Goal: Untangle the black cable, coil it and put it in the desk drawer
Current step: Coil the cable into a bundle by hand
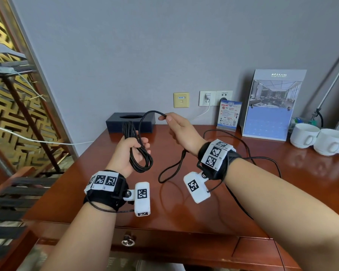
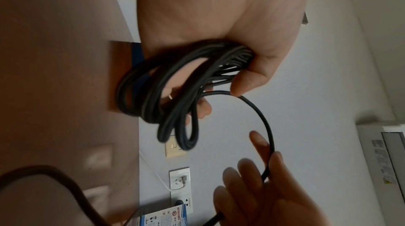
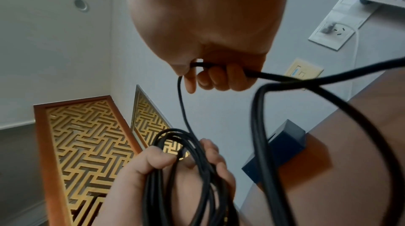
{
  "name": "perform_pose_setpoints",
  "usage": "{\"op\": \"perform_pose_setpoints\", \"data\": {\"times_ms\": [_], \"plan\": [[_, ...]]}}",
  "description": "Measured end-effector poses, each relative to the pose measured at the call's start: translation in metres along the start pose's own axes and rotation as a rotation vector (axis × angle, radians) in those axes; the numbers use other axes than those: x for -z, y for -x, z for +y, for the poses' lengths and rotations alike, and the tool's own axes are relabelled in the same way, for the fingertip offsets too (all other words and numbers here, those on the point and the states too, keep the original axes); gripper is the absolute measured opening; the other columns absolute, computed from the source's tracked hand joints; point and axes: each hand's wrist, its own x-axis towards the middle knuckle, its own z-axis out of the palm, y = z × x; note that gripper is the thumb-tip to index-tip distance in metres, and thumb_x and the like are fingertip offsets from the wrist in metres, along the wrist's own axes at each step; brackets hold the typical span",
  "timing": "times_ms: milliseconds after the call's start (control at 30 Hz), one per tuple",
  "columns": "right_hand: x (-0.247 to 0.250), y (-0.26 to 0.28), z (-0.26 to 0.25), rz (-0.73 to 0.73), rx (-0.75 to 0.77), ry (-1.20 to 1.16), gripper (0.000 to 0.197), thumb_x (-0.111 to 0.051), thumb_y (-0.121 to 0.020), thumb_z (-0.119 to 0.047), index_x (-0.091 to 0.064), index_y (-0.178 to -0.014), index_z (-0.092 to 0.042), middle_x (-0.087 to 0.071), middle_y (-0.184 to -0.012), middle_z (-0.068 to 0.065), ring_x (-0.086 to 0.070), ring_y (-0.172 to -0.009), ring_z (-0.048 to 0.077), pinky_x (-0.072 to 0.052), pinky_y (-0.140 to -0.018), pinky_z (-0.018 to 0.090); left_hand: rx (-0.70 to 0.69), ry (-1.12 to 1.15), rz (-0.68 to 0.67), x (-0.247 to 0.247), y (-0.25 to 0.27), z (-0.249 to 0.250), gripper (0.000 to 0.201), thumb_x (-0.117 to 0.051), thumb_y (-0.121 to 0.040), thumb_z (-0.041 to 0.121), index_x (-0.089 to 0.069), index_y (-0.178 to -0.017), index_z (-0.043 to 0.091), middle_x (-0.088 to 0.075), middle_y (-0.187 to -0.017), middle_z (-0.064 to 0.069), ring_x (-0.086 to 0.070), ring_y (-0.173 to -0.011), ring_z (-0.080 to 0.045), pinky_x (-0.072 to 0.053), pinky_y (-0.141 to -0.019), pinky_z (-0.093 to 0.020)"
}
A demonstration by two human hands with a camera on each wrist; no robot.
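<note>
My left hand (image 1: 132,151) grips a bundle of several loops of the black cable (image 1: 143,159) above the wooden desk (image 1: 184,208). In the left wrist view the coil (image 2: 166,91) sits under my thumb. From the bundle a free strand arcs up to my right hand (image 1: 174,124), which pinches it between thumb and curled fingers (image 3: 219,77). The rest of the black cable hangs below my right wrist in a loop (image 1: 170,171) and trails over the desk to the right. The desk drawer (image 1: 164,241), with a ring pull (image 1: 128,241), is closed at the front edge.
A dark tissue box (image 1: 130,122) stands at the back left of the desk. A small sign (image 1: 229,116), a large brochure stand (image 1: 270,106) and two white cups (image 1: 319,139) line the back right. A white cord is plugged into the wall socket (image 1: 207,98).
</note>
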Motion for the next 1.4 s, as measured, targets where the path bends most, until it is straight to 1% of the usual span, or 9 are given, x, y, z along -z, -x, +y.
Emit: {"op": "perform_pose_setpoints", "data": {"times_ms": [133,267,400,633,767,967,1100,1233,1400], "plan": [[-0.009,-0.003,-0.004,0.026,-0.002,0.036,0.029,-0.04,-0.104,-0.015,-0.067,-0.11,-0.007,-0.048,-0.044,-0.025,-0.044,-0.044,-0.005,-0.03,-0.051,0.01,0.037,0.042,-0.086,-0.002,0.001,-0.006,0.045,-0.049,-0.068,0.004,-0.044,-0.113,0.011,-0.059,-0.084,-0.011,-0.057,-0.074,-0.024,-0.053,-0.074,-0.039],[-0.017,0.003,-0.012,0.024,0.072,0.141,0.051,-0.045,-0.103,-0.015,-0.068,-0.071,-0.047,-0.049,-0.048,-0.033,-0.047,-0.053,-0.012,-0.03,-0.06,0.014,0.076,0.045,-0.141,-0.004,0.001,-0.011,0.038,-0.058,-0.077,0.01,-0.048,-0.114,0.015,-0.056,-0.08,-0.007,-0.059,-0.072,-0.022,-0.054,-0.078,-0.04],[-0.023,0.007,-0.016,-0.032,0.029,0.13,0.038,-0.04,-0.098,-0.009,-0.068,-0.119,-0.024,-0.053,-0.05,-0.028,-0.048,-0.054,-0.007,-0.037,-0.061,0.013,0.115,0.07,-0.172,-0.006,-0.001,-0.012,0.037,-0.071,-0.084,0.027,-0.052,-0.114,0.017,-0.053,-0.079,-0.006,-0.063,-0.078,-0.026,-0.054,-0.089,-0.051],[-0.036,0.015,-0.014,-0.16,0.184,0.34,0.036,-0.045,-0.094,-0.002,-0.068,-0.117,-0.017,-0.06,-0.076,-0.014,-0.054,-0.069,0.001,-0.041,-0.07,0.017,0.077,0.019,-0.17,-0.015,0.004,-0.008,0.081,-0.078,-0.075,0.047,-0.046,-0.143,0.016,-0.05,-0.14,-0.026,-0.051,-0.13,-0.036,-0.039,-0.108,-0.056],[-0.038,0.016,-0.012,-0.063,0.18,0.287,0.028,-0.049,-0.091,-0.001,-0.068,-0.083,-0.02,-0.063,-0.061,-0.004,-0.058,-0.054,0.009,-0.057,-0.064,0.036,0.046,-0.048,-0.1,-0.019,0.007,-0.006,0.09,-0.086,-0.062,0.051,-0.05,-0.136,0.016,-0.053,-0.131,-0.032,-0.057,-0.12,-0.043,-0.04,-0.103,-0.064],[-0.039,0.02,-0.018,-0.068,0.142,0.166,0.01,-0.055,-0.093,-0.002,-0.053,-0.099,-0.01,-0.066,-0.069,0.016,-0.063,-0.056,0.038,-0.055,-0.055,0.052,0.018,-0.06,-0.133,-0.017,0.006,-0.009,0.069,-0.075,-0.073,0.051,-0.059,-0.132,0.018,-0.067,-0.124,-0.01,-0.05,-0.109,-0.031,-0.046,-0.091,-0.047],[-0.038,0.019,-0.015,-0.077,0.123,0.097,0.003,-0.057,-0.094,-0.003,-0.058,-0.094,-0.006,-0.067,-0.07,0.016,-0.061,-0.055,0.038,-0.056,-0.053,0.052,0.038,-0.079,-0.154,-0.019,0.008,-0.008,0.074,-0.079,-0.067,0.06,-0.064,-0.128,0.02,-0.063,-0.126,-0.01,-0.052,-0.094,-0.026,-0.048,-0.082,-0.04],[-0.037,0.017,-0.01,-0.128,0.055,-0.037,0.007,-0.061,-0.092,-0.001,-0.064,-0.092,-0.007,-0.07,-0.073,0.014,-0.055,-0.051,0.027,-0.054,-0.054,0.041,0.089,-0.055,-0.138,-0.017,0.006,-0.01,0.096,-0.078,-0.065,0.066,-0.052,-0.136,0.008,-0.059,-0.086,-0.013,-0.058,-0.064,-0.02,-0.052,-0.064,-0.033],[-0.038,0.021,-0.005,-0.225,0.031,-0.015,0.036,-0.054,-0.082,0.012,-0.069,-0.1,-0.014,-0.073,-0.085,0.014,-0.059,-0.058,0.017,-0.054,-0.062,0.03,0.187,0.093,-0.115,-0.014,0.005,-0.01,0.084,-0.079,-0.075,0.052,-0.051,-0.135,0.001,-0.058,-0.117,-0.023,-0.056,-0.109,-0.033,-0.036,-0.108,-0.046]]}}
